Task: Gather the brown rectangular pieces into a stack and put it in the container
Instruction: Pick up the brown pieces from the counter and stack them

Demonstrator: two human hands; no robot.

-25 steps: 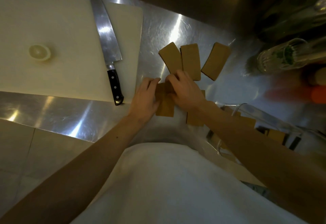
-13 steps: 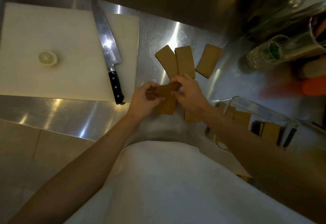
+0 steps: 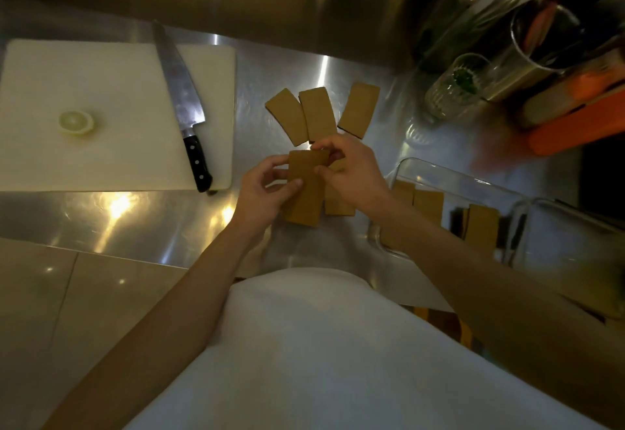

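Both hands hold a small stack of brown rectangular pieces [image 3: 306,189] just above the steel counter. My left hand [image 3: 263,192] grips its left edge, my right hand [image 3: 351,172] pinches its top right corner. Another brown piece [image 3: 338,204] lies on the counter under my right hand. Three loose brown pieces lie beyond the hands: a left piece [image 3: 286,116], a middle piece [image 3: 318,114] and a right piece [image 3: 359,109]. To the right stands a clear glass container [image 3: 449,175] with several brown pieces [image 3: 427,204] inside.
A white cutting board [image 3: 101,91] at the left carries a large knife [image 3: 182,104] and a lemon end [image 3: 76,122]. A glass jar with herbs [image 3: 453,91], a metal cup [image 3: 537,47] and orange items [image 3: 575,121] crowd the back right. The counter's front edge is near my body.
The hands have lifted a piece from the counter, turned it upright over another and now hold them together as a stack. The camera view shifted slightly.
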